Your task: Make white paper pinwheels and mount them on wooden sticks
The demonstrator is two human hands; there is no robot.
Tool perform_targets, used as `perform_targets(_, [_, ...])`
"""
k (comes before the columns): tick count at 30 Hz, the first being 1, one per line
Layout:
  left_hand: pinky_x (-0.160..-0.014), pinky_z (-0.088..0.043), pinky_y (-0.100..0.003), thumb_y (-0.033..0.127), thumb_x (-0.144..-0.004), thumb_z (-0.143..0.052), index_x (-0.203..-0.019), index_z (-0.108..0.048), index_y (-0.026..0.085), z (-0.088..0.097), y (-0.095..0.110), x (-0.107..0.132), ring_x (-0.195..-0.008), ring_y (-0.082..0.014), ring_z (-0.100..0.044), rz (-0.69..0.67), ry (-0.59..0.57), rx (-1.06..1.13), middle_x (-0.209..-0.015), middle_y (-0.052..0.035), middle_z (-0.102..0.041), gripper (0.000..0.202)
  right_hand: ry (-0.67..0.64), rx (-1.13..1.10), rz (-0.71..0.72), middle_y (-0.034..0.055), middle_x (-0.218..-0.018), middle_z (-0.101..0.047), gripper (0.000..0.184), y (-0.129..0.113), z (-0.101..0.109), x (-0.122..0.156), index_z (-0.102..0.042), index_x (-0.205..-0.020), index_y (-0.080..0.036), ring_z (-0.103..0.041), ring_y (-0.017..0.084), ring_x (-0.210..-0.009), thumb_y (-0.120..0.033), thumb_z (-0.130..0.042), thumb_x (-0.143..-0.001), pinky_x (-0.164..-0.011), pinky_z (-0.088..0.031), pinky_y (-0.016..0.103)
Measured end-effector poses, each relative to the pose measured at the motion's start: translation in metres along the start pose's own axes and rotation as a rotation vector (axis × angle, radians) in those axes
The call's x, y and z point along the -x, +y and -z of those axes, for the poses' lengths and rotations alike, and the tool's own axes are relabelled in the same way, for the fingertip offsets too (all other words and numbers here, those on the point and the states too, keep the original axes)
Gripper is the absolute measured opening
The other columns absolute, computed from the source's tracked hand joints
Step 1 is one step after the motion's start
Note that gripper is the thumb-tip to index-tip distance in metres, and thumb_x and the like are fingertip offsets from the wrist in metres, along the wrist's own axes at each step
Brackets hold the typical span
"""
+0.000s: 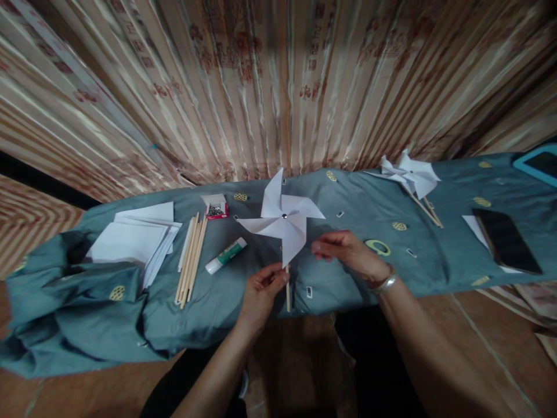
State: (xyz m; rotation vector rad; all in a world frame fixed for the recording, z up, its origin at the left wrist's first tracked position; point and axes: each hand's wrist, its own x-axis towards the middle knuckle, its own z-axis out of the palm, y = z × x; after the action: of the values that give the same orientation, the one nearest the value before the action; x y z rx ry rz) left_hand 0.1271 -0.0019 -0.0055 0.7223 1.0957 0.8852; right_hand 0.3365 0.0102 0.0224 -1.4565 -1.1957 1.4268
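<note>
Bare forearms [217,371], nearest the camera, extend over a cloth [361,203] on which paper pinwheels are shown. The left hand [263,287] pinches a thin wooden stick [288,296] between thumb and fingers, just below the white pinwheel [293,223], which lies at the middle of the view, to the right of a glue stick [226,255]. The right hand [342,248] is apart from the pinwheel, its fingers bent together; no object shows in them, though whether something tiny is pinched there cannot be told. Likely faults: a dark round pin head [284,216] marks the hub, and if the pin beneath sits loosely, the folded paper tips could spring free; if it is pressed too tightly, the blades may bind. A pin point emerging behind the stick, hidden here, could prick a finger, and a careless grip could crease the lowest blade, close above the left hand. Containers: a small red-and-white box [216,208] stands uncovered, holding a heap of metal pins [214,209], which a knock might spill; the glue stick's contents are not visible.
</note>
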Motion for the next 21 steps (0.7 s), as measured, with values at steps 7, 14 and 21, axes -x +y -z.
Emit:
perform_targets(7, [-0.068, -0.047, -0.025, 0.041, -0.044, -0.091, -0.074, -0.078, 0.019, 0.0, 0.001, 0.003, -0.063, -0.0115, -0.058, 0.036, -0.024, -0.007, -0.069, -0.0022, -0.072, 0.04, 0.51, -0.068, 0.176, 0.0022, -0.077, -0.071, 0.039, 0.008, 0.037, -0.007, -0.073, -0.08, -0.02, -0.059, 0.013, -0.066, -0.051, -0.083, -0.059, -0.065, -0.048, 0.027])
perform_targets(14, [-0.066, -0.046, -0.024, 0.042, -0.041, -0.092, -0.073, -0.078, 0.018, 0.001, -0.001, 0.002, -0.063, -0.0109, -0.057, 0.066, -0.031, -0.018, -0.066, -0.0018, -0.07, 0.042, 0.424, -0.065, 0.161, 0.0007, -0.071, -0.07, 0.037, 0.003, 0.028, -0.016, -0.074, -0.079, -0.02, -0.06, 0.013, -0.064, -0.051, -0.083, -0.059, -0.066, -0.05, 0.028])
perform_targets(21, [-0.065, -0.044, -0.022, 0.041, -0.046, -0.09, -0.075, -0.079, 0.018, -0.001, 0.004, 0.003, -0.061, -0.0089, -0.054, 0.021, -0.041, -0.026, -0.066, -0.0003, -0.069, 0.038, 0.384, -0.115, 0.14, -0.0004, -0.065, -0.068, 0.035, 0.004, 0.021, -0.016, -0.074, -0.071, -0.021, -0.057, 0.012, -0.059, -0.05, -0.084, -0.055, -0.06, -0.048, 0.027])
